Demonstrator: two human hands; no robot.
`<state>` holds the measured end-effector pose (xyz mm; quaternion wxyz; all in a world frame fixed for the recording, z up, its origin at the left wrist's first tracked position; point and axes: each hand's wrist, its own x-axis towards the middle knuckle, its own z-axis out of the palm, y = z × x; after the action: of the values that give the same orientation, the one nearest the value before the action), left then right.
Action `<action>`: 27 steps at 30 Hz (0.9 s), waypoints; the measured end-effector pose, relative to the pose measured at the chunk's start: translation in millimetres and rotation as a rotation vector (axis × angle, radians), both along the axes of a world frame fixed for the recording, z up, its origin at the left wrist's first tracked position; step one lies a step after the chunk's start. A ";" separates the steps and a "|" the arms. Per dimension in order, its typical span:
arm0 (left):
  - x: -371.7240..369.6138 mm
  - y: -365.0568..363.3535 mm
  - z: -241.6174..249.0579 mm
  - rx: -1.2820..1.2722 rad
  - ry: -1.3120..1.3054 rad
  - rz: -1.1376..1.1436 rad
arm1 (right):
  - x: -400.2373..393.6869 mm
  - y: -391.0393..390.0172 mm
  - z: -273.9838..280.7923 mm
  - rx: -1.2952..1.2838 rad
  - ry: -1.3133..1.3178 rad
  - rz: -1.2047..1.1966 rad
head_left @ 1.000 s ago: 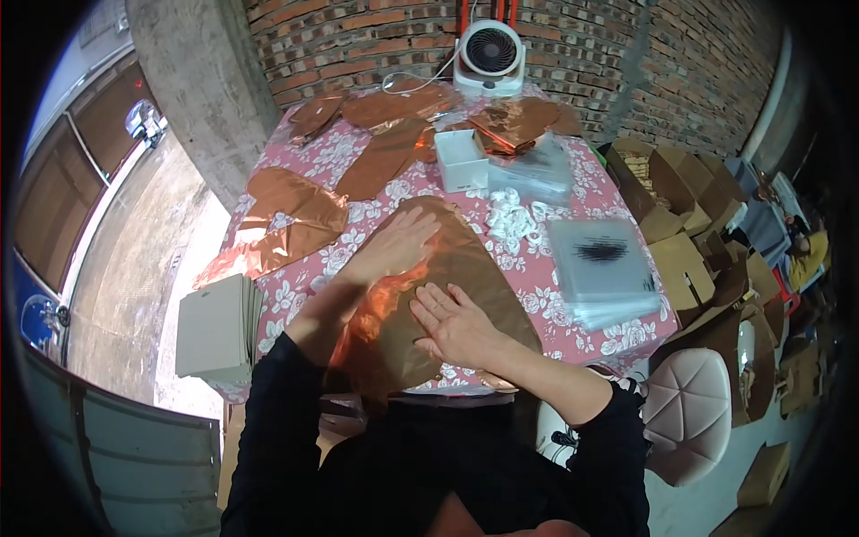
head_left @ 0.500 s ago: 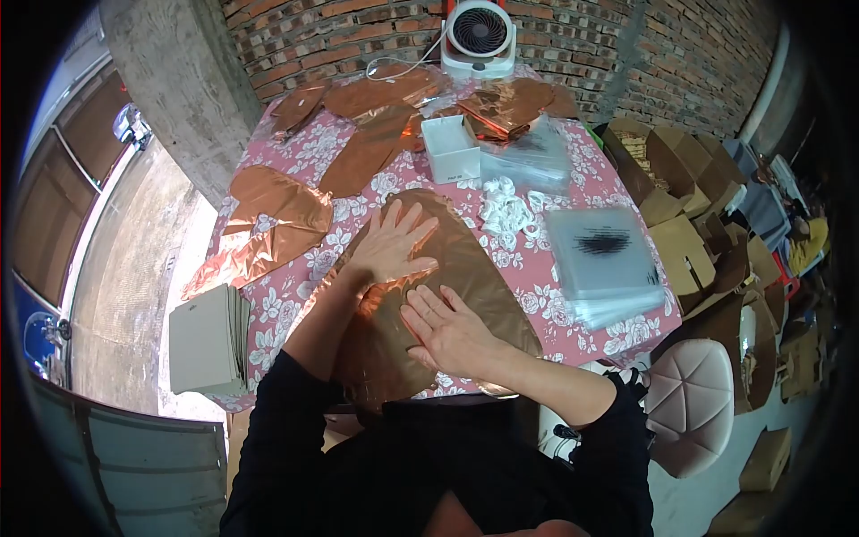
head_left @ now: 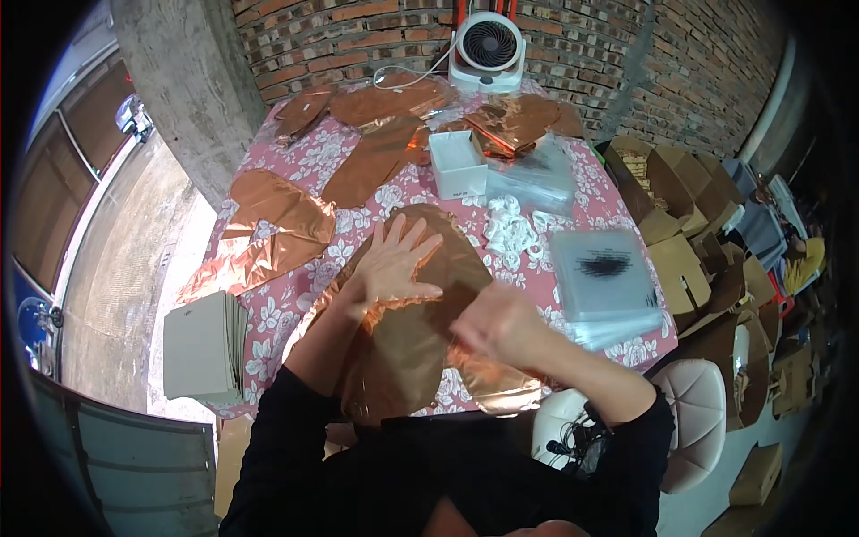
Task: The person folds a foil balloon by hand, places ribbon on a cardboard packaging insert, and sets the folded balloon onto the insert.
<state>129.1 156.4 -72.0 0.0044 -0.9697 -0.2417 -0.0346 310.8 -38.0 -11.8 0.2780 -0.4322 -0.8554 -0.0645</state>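
Note:
A large copper-coloured foil sheet (head_left: 394,358) lies on the flowered tablecloth in front of me, its near end by my body. My left hand (head_left: 398,266) rests flat on its upper part with fingers spread. At the sheet's right side, my right hand (head_left: 501,324) is curled and slightly blurred. Whether its fingers pinch the foil edge is hidden. Below that hand a shiny foil part (head_left: 497,380) is crumpled and turned. White ring-like bands (head_left: 510,231) lie in a heap beyond my right hand.
Clear plastic sleeves (head_left: 606,277) are stacked right, grey cards (head_left: 206,347) left. More foil pieces (head_left: 282,210), an open white box (head_left: 458,165) and a fan (head_left: 489,49) stand or lie farther back. Cardboard boxes (head_left: 667,183) and a pale stool (head_left: 698,416) are right of the table.
My right hand has moved right and curled from lying flat on the foil. The foil's lower right part has shifted and crumpled. My left hand stays spread on the sheet.

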 end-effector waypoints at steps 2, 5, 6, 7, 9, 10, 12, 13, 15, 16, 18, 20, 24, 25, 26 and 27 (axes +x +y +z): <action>0.2 0.7 -1.5 0.024 -0.001 0.000 | 35.4 28.5 -3.0 -0.010 0.169 -0.187; 0.3 0.5 -3.8 0.030 -0.045 -0.010 | 103.2 80.8 -10.9 -0.091 0.183 -0.471; 0.0 -0.3 -2.3 0.037 -0.045 -0.002 | 121.1 97.1 -14.2 -0.077 0.201 -0.528; 0.7 -1.4 1.0 0.029 -0.047 -0.007 | 136.9 113.7 -16.6 -0.063 0.219 -0.583; 1.0 -2.2 2.6 0.040 -0.057 -0.019 | 169.8 150.7 -26.9 0.013 0.205 -0.548; 0.7 -1.7 2.0 0.051 -0.054 -0.013 | 179.6 169.4 -29.1 0.083 0.187 -0.524; 0.8 -0.5 1.7 0.041 -0.072 -0.025 | 187.6 202.3 -26.6 0.046 0.103 -0.584; 1.5 -0.5 2.4 0.056 -0.071 -0.028 | 190.4 216.4 -26.7 -0.004 0.013 -0.650; 2.2 0.0 3.4 0.061 -0.070 -0.031 | 195.7 247.5 -34.5 0.065 -0.161 -0.620; 2.4 -0.1 3.8 0.061 -0.073 -0.039 | 198.2 261.2 -38.8 0.130 -0.340 -0.592; 2.5 -2.6 6.7 0.068 -0.112 -0.042 | 195.4 279.5 -41.5 0.098 -0.468 -0.597; 3.0 -3.0 8.7 0.042 -0.152 -0.053 | 189.7 290.1 -45.9 0.060 -0.599 -0.599; 4.7 -6.2 16.2 0.016 -0.160 -0.047 | 186.9 301.3 -52.3 0.076 -0.535 -0.631; 4.8 -7.2 18.5 0.018 -0.169 -0.046 | 188.5 305.5 -53.4 0.035 -0.543 -0.631; 5.3 -8.5 20.7 0.018 -0.179 -0.045 | 190.4 307.8 -54.9 0.026 -0.545 -0.626; 6.3 -10.0 23.4 0.019 -0.174 -0.036 | 193.2 309.4 -56.0 0.028 -0.510 -0.646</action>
<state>135.4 146.4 -48.7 -0.0080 -0.9672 -0.2234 -0.1211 503.9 271.3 -67.8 0.0285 -0.6449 -0.7163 -0.2649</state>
